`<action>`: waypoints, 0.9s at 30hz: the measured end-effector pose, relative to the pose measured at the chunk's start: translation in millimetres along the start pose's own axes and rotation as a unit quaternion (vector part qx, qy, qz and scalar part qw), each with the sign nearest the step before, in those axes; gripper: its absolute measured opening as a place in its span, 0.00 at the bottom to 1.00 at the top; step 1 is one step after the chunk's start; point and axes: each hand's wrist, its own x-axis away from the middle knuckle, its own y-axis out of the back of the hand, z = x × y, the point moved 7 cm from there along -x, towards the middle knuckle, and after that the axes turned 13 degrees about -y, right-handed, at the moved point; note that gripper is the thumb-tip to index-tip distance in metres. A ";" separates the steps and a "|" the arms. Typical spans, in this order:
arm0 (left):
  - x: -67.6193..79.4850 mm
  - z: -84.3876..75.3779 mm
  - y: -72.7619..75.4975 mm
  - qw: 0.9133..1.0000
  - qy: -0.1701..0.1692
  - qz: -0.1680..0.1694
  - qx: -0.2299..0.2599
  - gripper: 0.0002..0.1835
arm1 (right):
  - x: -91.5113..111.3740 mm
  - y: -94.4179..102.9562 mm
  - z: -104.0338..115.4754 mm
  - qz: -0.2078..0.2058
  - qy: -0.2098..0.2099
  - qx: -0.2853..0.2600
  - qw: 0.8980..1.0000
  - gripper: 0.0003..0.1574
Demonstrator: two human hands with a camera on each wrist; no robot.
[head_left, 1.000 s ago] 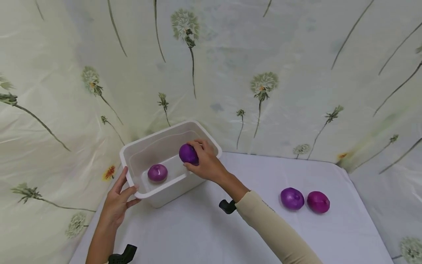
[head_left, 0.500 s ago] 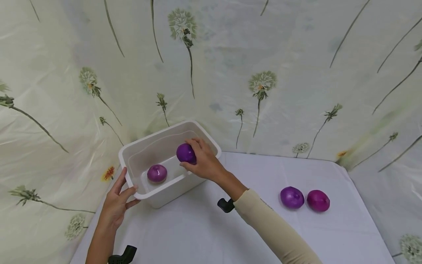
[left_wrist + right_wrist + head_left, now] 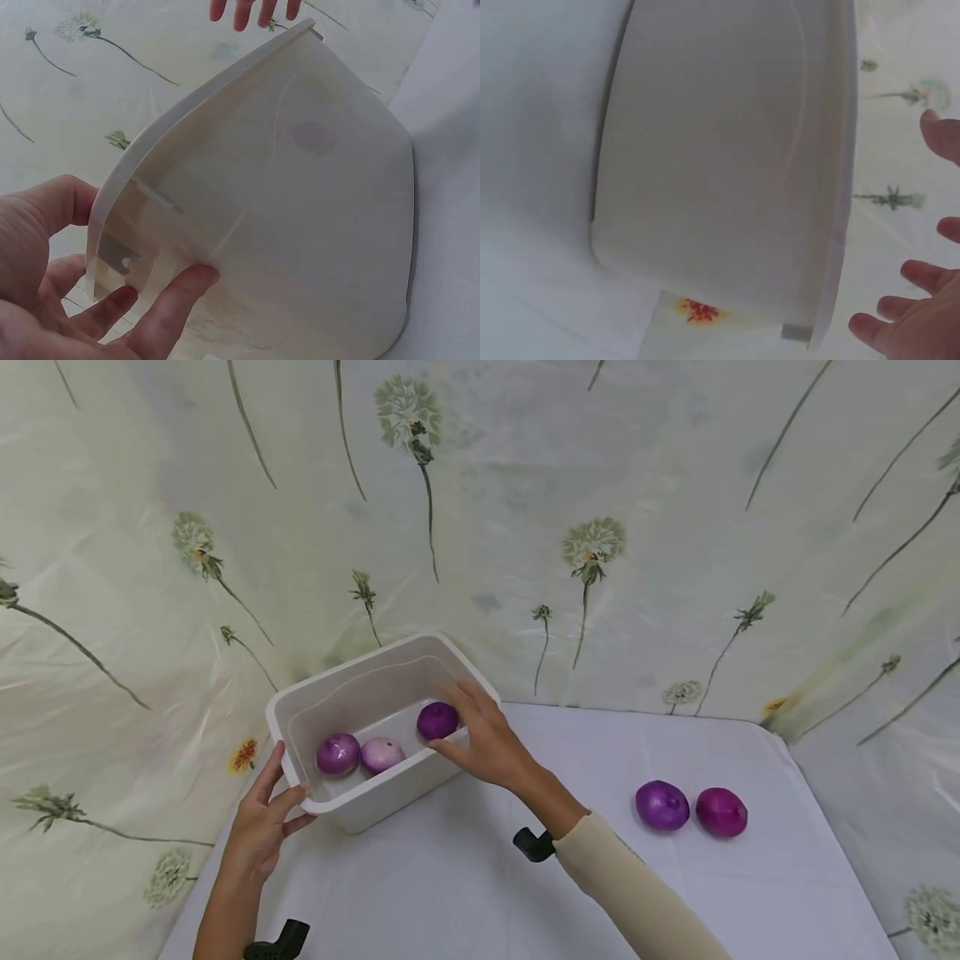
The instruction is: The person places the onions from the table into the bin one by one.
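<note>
In the head view, a white plastic bin [image 3: 405, 789] stands at the table's left back. Three purple onions lie inside: a dark one [image 3: 437, 721] at the right, a paler one [image 3: 382, 755] and a glossy one [image 3: 338, 754] touching at the left. My left hand [image 3: 261, 827] grips the bin's left front corner, thumb and fingers on either side of the rim. Over the bin's right end is my right hand [image 3: 491, 742], its fingers spread and holding nothing. In the right wrist view, the fingertips [image 3: 926, 276] show beyond the rim.
Two more onions, one violet [image 3: 662, 806] and one magenta [image 3: 722, 812], lie side by side on the white tablecloth [image 3: 450, 893] to the right. A flower-printed sheet [image 3: 495, 527] hangs behind the table and at its sides.
My right hand has let go of the dark onion, which now lies in the bin, and its fingers have spread. The glossy onion shifted left; a paler one has come into sight.
</note>
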 end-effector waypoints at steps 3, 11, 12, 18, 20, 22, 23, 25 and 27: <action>-0.1 1.0 -1.1 1.000 0.003 0.001 0.002 0.43 | 14.4 10.1 -12.2 -0.011 -0.011 -0.017 1.000 0.49; 0.2 2.2 -1.0 1.000 0.006 0.003 0.006 0.43 | 51.4 51.5 -60.5 -0.056 -0.087 -0.020 0.994 0.48; -0.1 3.0 -1.4 1.000 0.008 0.002 0.007 0.43 | 55.8 57.4 -69.0 -0.062 -0.098 -0.019 0.993 0.48; -0.2 4.8 -2.1 1.000 0.008 0.004 0.012 0.42 | 82.2 88.1 -122.2 -0.115 -0.134 -0.019 0.984 0.48; -0.2 4.1 -2.3 1.000 0.006 0.007 0.011 0.42 | 93.1 95.5 -140.3 -0.128 -0.151 -0.019 0.980 0.49; -0.2 3.2 -1.6 1.000 0.004 0.007 0.012 0.42 | 103.5 101.0 -157.3 -0.136 -0.170 -0.013 0.976 0.49; -0.1 2.8 -1.2 1.000 0.003 0.008 0.012 0.42 | 108.2 103.2 -165.3 -0.138 -0.180 -0.008 0.974 0.50; 0.0 1.4 -1.0 1.000 0.000 0.009 0.013 0.43 | 116.9 107.0 -179.5 -0.141 -0.201 0.000 0.969 0.51; 0.0 0.8 -1.1 1.000 -0.003 0.010 0.017 0.43 | 125.0 109.7 -192.0 -0.143 -0.222 0.006 0.965 0.51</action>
